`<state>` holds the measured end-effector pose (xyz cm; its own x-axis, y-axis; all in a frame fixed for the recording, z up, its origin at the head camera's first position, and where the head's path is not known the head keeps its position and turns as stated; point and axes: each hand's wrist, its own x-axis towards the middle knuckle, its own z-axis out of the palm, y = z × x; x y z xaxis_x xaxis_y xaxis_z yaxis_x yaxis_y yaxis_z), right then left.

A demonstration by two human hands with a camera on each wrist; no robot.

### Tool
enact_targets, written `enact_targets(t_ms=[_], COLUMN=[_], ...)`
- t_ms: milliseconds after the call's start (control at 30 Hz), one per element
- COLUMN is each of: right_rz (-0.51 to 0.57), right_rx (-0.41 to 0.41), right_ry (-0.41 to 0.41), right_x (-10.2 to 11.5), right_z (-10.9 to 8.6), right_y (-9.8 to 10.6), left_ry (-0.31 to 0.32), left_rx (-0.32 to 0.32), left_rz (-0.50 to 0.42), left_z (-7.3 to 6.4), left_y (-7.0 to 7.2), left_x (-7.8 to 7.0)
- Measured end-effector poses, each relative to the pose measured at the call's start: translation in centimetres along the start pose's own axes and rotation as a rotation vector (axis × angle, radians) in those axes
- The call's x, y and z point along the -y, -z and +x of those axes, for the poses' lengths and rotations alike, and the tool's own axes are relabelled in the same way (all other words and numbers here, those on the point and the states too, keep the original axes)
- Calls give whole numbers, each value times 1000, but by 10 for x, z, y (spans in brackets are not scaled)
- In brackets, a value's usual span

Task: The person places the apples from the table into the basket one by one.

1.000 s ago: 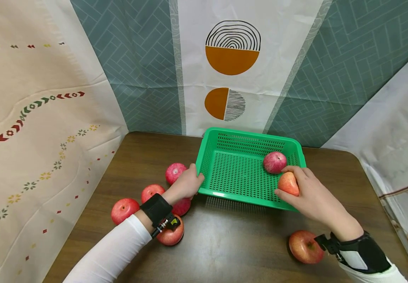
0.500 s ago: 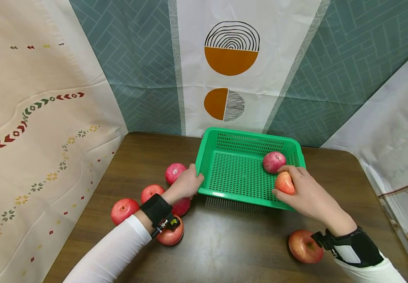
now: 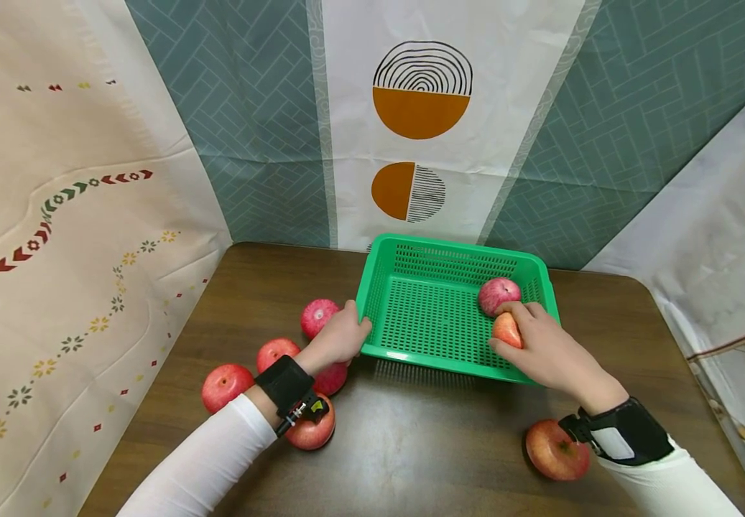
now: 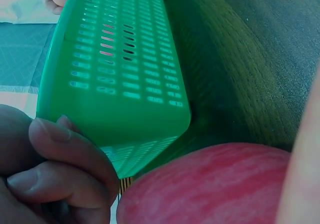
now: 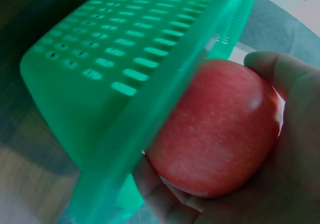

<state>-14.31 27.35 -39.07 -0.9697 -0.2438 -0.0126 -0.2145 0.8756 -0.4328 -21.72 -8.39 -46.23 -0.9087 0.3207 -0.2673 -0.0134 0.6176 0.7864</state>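
Observation:
A green plastic basket (image 3: 440,319) with slotted walls stands on the table. My left hand (image 3: 341,332) pinches its left rim near the front corner; the curled fingers (image 4: 65,159) show at the rim in the left wrist view. At the basket's front right corner, my right hand (image 3: 543,352) holds a red apple (image 3: 507,330) between thumb and fingers. In the right wrist view that apple (image 5: 220,129) is just past the rim, partly hidden by it. Inside the basket, close to the held apple, lies a darker red apple (image 3: 498,295).
Several apples lie left of the basket, among them one at the far left (image 3: 226,386) and one below my left wrist (image 3: 312,425). Another apple (image 3: 557,449) sits beside my right wrist. Patterned cloth (image 3: 420,194) hangs behind the brown table (image 3: 404,445).
My right hand has shifted slightly left with the apple, further over the basket. The left hand keeps its hold on the rim, and the basket stays put.

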Motion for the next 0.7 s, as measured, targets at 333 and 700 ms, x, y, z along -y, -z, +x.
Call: enact_targets(t_ms=[333, 700], right_rz=[-4, -63], right_rx=[62, 122], right_ry=[131, 145], right_x=[-15, -33], right_z=[13, 24], right_y=[-11, -23], left_ry=[38, 46], left_rx=[16, 8], left_rz=[-11, 3], left_z=[6, 12], left_y=[-2, -4], left_x=[4, 10])
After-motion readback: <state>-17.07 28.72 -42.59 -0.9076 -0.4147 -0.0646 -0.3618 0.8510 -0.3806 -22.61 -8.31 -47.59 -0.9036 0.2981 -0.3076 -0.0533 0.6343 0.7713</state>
